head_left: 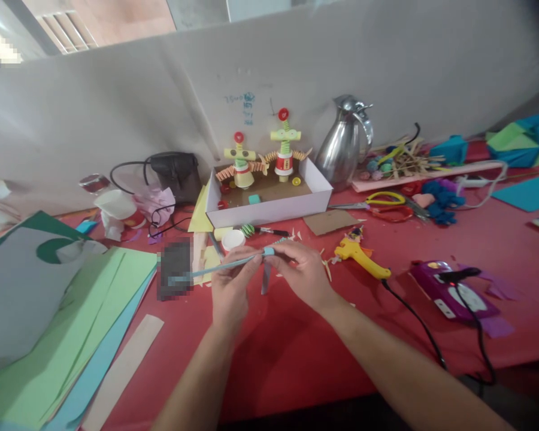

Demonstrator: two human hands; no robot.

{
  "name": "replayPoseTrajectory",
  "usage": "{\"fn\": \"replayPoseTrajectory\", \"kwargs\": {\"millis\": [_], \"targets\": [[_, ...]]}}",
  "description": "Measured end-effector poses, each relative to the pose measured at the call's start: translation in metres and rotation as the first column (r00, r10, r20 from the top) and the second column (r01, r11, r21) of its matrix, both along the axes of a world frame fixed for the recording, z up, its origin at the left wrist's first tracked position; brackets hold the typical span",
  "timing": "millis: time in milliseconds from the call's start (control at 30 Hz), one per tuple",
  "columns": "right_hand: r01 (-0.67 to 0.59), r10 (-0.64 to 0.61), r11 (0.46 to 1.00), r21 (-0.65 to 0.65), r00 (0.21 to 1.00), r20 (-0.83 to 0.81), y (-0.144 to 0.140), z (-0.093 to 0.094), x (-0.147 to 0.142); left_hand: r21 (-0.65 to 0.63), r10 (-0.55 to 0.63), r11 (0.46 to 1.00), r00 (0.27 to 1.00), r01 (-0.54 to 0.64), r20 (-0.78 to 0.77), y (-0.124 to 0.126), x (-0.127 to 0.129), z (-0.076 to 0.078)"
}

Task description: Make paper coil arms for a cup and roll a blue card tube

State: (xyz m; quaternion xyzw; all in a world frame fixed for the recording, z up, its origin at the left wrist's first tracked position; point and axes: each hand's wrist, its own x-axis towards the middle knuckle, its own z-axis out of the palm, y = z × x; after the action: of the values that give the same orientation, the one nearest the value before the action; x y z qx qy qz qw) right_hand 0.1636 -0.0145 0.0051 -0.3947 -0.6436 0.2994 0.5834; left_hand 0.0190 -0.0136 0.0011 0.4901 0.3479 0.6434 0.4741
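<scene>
We see a light blue paper strip (224,267) over a red tablecloth (273,353). A yellow glue gun (359,254) lies at centre right, green and pale blue paper sheets (63,335) at lower left, a white box (269,200) above, yellow-and-red scissors (386,203) beside a silver jug (344,140).

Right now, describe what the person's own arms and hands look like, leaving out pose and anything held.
Both forearms are bare, with no sleeves in view up to the bottom edge of the picture. The left hand and right hand wear no gloves. No watch, bracelet or ring shows, and no markings can be made out.
</scene>
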Motion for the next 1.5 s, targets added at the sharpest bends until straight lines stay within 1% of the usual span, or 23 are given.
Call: {"fn": "replayPoseTrajectory", "kwargs": {"millis": [67, 133, 300, 367, 433, 500, 567, 600, 667, 700, 767, 833, 900, 967, 1033, 1167, 1233, 1300, 1433, 1500], "targets": [[0.022, -0.023, 1.000, 0.009, 0.998, 0.051, -0.002, 0.001, 0.000, -0.016, 0.011, 1.000, 1.000, -0.011, 0.004, -0.002, 0.003, 0.002], [0.025, -0.025, 1.000, -0.004, 0.998, 0.059, -0.003, 0.001, 0.000, -0.058, 0.011, 0.998, 1.000, -0.010, 0.017, -0.003, 0.007, 0.003], [0.033, -0.032, 0.999, -0.018, 0.997, 0.067, -0.002, 0.002, 0.002, -0.170, -0.017, 0.985, 0.993, 0.038, 0.119, -0.004, 0.014, 0.002], [0.022, -0.019, 0.999, -0.041, 0.998, 0.062, -0.001, 0.001, 0.002, -0.181, -0.023, 0.982, 0.991, 0.047, 0.134, -0.004, 0.014, 0.001], [-0.020, 0.023, 0.996, -0.088, 0.999, 0.029, 0.000, 0.000, 0.002, -0.168, -0.024, 0.985, 0.993, 0.044, 0.117, -0.002, 0.011, 0.001], [-0.070, 0.068, 0.988, -0.140, 0.998, -0.018, 0.002, -0.001, 0.002, -0.152, -0.069, 0.985, 0.996, 0.077, 0.052, 0.000, 0.004, 0.003], [-0.134, 0.121, 0.973, -0.186, 0.989, -0.083, 0.002, -0.001, 0.003, -0.136, -0.189, 0.974, 0.980, 0.180, -0.057, 0.004, -0.006, 0.005], [-0.186, 0.164, 0.960, -0.208, 0.979, -0.119, 0.003, 0.000, 0.004, -0.126, -0.261, 0.961, 0.959, 0.247, -0.109, 0.006, -0.012, 0.007], [-0.318, 0.277, 0.916, -0.246, 0.943, -0.186, 0.002, 0.001, 0.006, -0.102, -0.374, 0.927, 0.909, 0.361, -0.184, 0.010, -0.023, 0.010], [-0.376, 0.331, 0.889, -0.262, 0.922, -0.200, 0.002, 0.002, 0.007, -0.089, -0.406, 0.914, 0.889, 0.396, -0.212, 0.011, -0.028, 0.011], [-0.433, 0.394, 0.854, -0.289, 0.900, -0.186, 0.002, 0.003, 0.009, -0.070, -0.428, 0.902, 0.859, 0.426, -0.282, 0.012, -0.035, 0.014], [-0.434, 0.405, 0.846, -0.310, 0.901, -0.154, 0.002, 0.003, 0.010, -0.066, -0.432, 0.896, 0.826, 0.440, -0.363, 0.013, -0.039, 0.016], [-0.428, 0.404, 0.844, -0.322, 0.904, -0.142, 0.003, 0.003, 0.010, -0.060, -0.434, 0.891, 0.804, 0.450, -0.407, 0.013, -0.039, 0.017], [-0.444, 0.421, 0.834, -0.328, 0.896, -0.143, 0.003, 0.003, 0.011, -0.062, -0.440, 0.888, 0.804, 0.456, -0.400, 0.013, -0.038, 0.017], [-0.470, 0.443, 0.813, -0.344, 0.882, -0.159, 0.003, 0.002, 0.010, -0.074, -0.442, 0.891, 0.820, 0.448, -0.363, 0.013, -0.036, 0.017], [-0.516, 0.454, 0.767, -0.382, 0.856, -0.247, 0.002, 0.000, 0.008, -0.090, -0.443, 0.895, 0.853, 0.436, -0.275, 0.012, -0.033, 0.015], [-0.530, 0.446, 0.755, -0.386, 0.847, -0.289, 0.001, 0.000, 0.007, -0.077, -0.434, 0.900, 0.870, 0.429, -0.233, 0.012, -0.032, 0.013], [-0.530, 0.441, 0.764, -0.369, 0.846, -0.300, -0.001, 0.002, 0.007, -0.058, -0.423, 0.905, 0.882, 0.421, -0.206, 0.012, -0.031, 0.012], [-0.481, 0.427, 0.824, -0.300, 0.875, -0.230, -0.003, 0.008, 0.008, -0.050, -0.453, 0.891, 0.874, 0.452, -0.175, 0.010, -0.029, 0.013], [-0.467, 0.405, 0.827, -0.313, 0.881, -0.244, -0.003, 0.009, 0.009, -0.065, -0.479, 0.878, 0.861, 0.475, -0.171, 0.009, -0.028, 0.015]]}}
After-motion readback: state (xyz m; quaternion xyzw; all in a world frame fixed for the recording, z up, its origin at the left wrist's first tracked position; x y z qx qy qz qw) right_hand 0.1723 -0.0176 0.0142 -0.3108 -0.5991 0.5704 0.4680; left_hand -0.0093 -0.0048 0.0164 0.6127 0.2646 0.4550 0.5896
